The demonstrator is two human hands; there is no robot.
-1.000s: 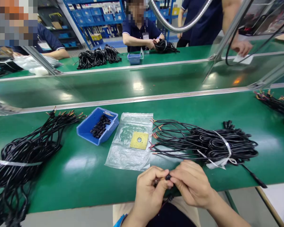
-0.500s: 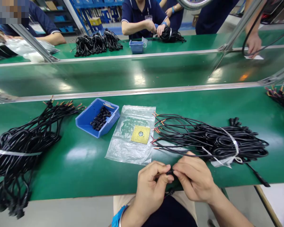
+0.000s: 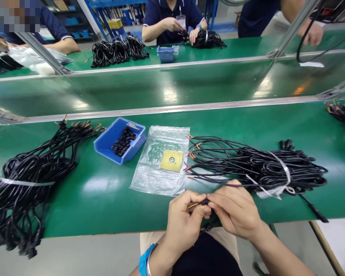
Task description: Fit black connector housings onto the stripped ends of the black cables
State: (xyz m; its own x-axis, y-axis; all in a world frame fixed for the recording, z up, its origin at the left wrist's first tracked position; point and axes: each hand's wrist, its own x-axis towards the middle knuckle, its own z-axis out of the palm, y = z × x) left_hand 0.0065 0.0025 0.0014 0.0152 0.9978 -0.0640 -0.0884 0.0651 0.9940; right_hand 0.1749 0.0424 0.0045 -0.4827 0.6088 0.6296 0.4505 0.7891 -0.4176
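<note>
My left hand (image 3: 184, 220) and my right hand (image 3: 238, 211) meet at the table's front edge. Between their fingertips sits a small black connector (image 3: 204, 201), pinched from both sides. A thin yellow wire (image 3: 193, 205) runs from it beneath my left fingers. Part of a black cable (image 3: 207, 227) hangs below the hands, mostly hidden. Just beyond lies a clear plastic bag (image 3: 149, 174) with a yellow square pad (image 3: 171, 160) on it. A tied bundle of black cables (image 3: 264, 165), with bare coloured wire ends, rests behind my right hand.
At left, another tied cable bundle (image 3: 31, 172) overhangs the front edge. A blue bin (image 3: 103, 142) holds small black parts (image 3: 123, 142). Metal rails (image 3: 161, 110) cross behind. More wire ends (image 3: 342, 112) lie far right. Co-workers sit or stand across the bench, one handling cables (image 3: 208, 39).
My hands stay pinched together, their grip slightly shifted; the connector and yellow wire show more clearly. Across the bench, the hand at right has lifted away from a white paper.
</note>
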